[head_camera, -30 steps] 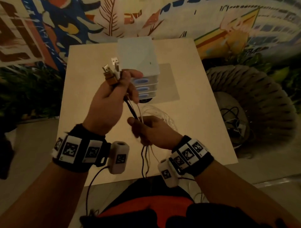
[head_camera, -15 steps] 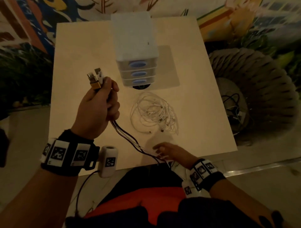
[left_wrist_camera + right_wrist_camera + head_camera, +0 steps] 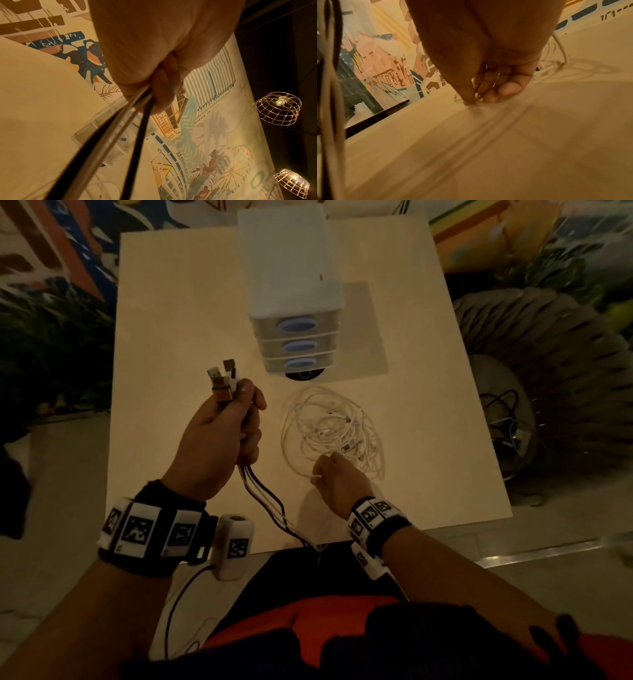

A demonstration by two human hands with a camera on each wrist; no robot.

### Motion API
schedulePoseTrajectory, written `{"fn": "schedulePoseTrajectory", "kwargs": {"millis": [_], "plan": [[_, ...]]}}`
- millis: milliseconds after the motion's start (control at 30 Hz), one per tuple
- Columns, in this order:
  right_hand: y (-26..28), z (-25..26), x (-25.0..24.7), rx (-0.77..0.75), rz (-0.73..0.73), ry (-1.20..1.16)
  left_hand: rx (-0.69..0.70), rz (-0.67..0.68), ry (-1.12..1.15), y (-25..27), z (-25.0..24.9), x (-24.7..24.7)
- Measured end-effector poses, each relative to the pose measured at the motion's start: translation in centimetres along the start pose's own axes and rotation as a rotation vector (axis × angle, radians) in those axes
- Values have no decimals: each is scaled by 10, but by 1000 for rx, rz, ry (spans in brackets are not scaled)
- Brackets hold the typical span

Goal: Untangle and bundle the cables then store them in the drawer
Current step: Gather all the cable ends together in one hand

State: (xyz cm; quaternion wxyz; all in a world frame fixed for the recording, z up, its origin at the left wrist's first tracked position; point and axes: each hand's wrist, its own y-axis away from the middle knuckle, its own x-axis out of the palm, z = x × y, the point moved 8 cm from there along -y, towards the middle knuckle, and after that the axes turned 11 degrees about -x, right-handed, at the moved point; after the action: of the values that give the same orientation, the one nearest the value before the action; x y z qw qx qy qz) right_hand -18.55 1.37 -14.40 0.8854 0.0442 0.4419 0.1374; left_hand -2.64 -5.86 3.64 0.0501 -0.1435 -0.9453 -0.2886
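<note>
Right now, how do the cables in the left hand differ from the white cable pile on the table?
The held cables are gathered, dark and white mixed, plugs together above the left hand, trailing off the table edge. The white cable pile is all white, a loose tangle lying flat, with the right hand at its near edge. Neither is in the drawer unit.

Cable tangle (image 3: 334, 433) before drawer unit (image 3: 294, 302)

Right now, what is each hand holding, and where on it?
The left hand grips a bunch of cables just below their plugs. The right hand pinches a strand at the near edge of the white cable tangle.
</note>
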Motion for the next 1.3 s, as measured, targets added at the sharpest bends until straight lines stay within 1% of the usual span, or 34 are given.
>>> {"fn": "schedulePoseTrajectory", "kwargs": {"millis": [100,200,233,267,333,367,400,467,533,667,733,867,933,1000,1100,1133,1300], "plan": [[1,6,1,-45,56,-69,-7,-10,-34,-2,4,-6],[10,4,-3,28,130,-144,-19,-25,-63,-6,9,-9],[15,-1,-7,68,111,-163,-18,-25,-73,-6,10,-9],[21,-9,-15,116,58,-166,-15,-23,-82,-7,10,-8],[34,-32,-35,251,-68,-120,-9,-22,-95,-7,10,-6],[41,-44,-43,323,-102,-89,-9,-25,-100,-8,10,-6],[45,-54,-48,376,-115,-65,-9,-27,-105,-8,9,-5],[49,-67,-50,424,-110,-46,-11,-29,-120,-9,8,-2],[47,-73,-48,438,-130,-70,-12,-24,-131,-10,7,2],[41,-80,-47,445,-215,-145,-11,-7,-148,-13,8,9],[38,-79,-46,418,-201,-146,-15,-10,-163,-15,9,10],[30,-75,-48,316,-154,-89,-31,-16,-196,-21,12,10],[27,-74,-52,284,-145,-106,-43,-10,-206,-24,14,11],[29,-80,-56,314,-150,-141,-54,-9,-228,-27,17,12],[32,-96,-54,439,-55,-153,-64,-8,-255,-30,19,15],[32,-100,-54,470,-47,-145,-65,-3,-259,-31,19,16],[25,-104,-63,562,-147,-159,-70,29,-270,-35,20,23]]}}
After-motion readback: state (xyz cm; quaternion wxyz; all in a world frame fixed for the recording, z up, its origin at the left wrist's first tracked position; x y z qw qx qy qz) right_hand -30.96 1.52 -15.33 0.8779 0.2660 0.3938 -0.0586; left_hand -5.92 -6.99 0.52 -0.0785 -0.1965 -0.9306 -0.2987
